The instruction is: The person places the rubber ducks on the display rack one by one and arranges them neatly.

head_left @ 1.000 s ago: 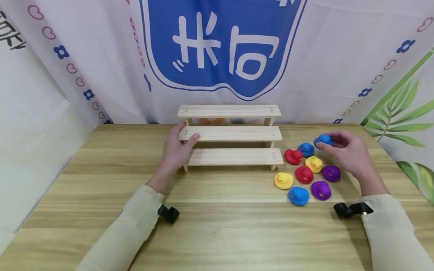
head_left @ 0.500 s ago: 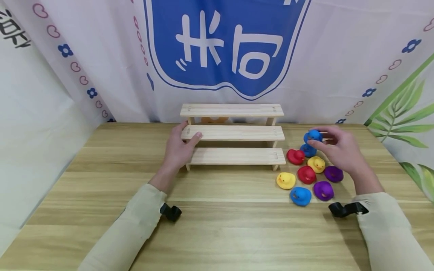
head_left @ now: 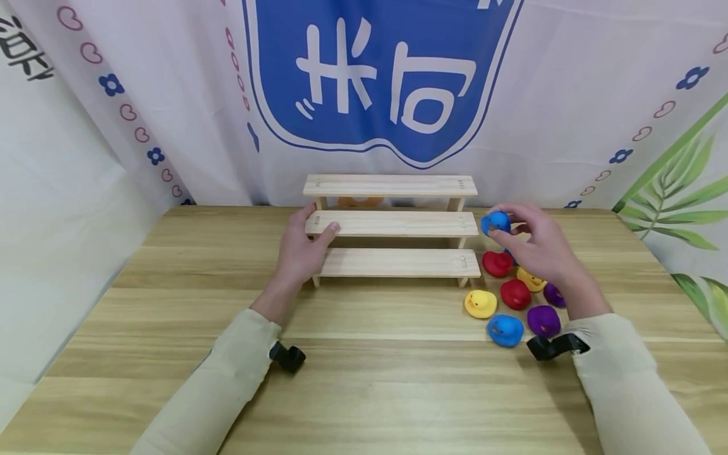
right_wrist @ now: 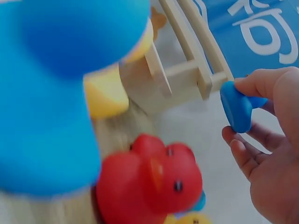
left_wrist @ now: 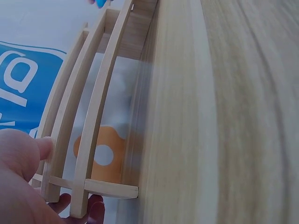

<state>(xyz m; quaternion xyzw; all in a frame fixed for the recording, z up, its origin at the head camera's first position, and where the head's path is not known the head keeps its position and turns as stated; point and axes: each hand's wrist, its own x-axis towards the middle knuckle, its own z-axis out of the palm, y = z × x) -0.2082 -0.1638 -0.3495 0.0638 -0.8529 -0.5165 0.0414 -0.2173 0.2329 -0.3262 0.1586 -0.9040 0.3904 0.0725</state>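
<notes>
My right hand (head_left: pixel 531 243) pinches a blue rubber duck (head_left: pixel 496 222) between thumb and fingers, just off the right end of the middle step. The right wrist view shows the same blue duck (right_wrist: pixel 237 108) held clear of the table, near the rack's end. On the left, my left hand (head_left: pixel 304 249) grips the end of a three-step wooden rack (head_left: pixel 392 224). Its thumb (head_left: pixel 332 230) lies on top of the middle board, and in the left wrist view its fingertips (left_wrist: pixel 96 210) reach beneath the boards.
Right of the rack, several rubber ducks sit on the wooden table (head_left: pixel 364 392): red ones (head_left: pixel 515 294), a yellow one (head_left: pixel 480 304), a blue one (head_left: pixel 505 330) and purple ones (head_left: pixel 544 321). My right forearm partly covers others. A printed curtain (head_left: pixel 216 170) hangs behind the rack.
My right hand has carried the blue duck leftward from the far right of the group, past another blue duck, to the rack's right end. My left hand keeps its grip on the rack.
</notes>
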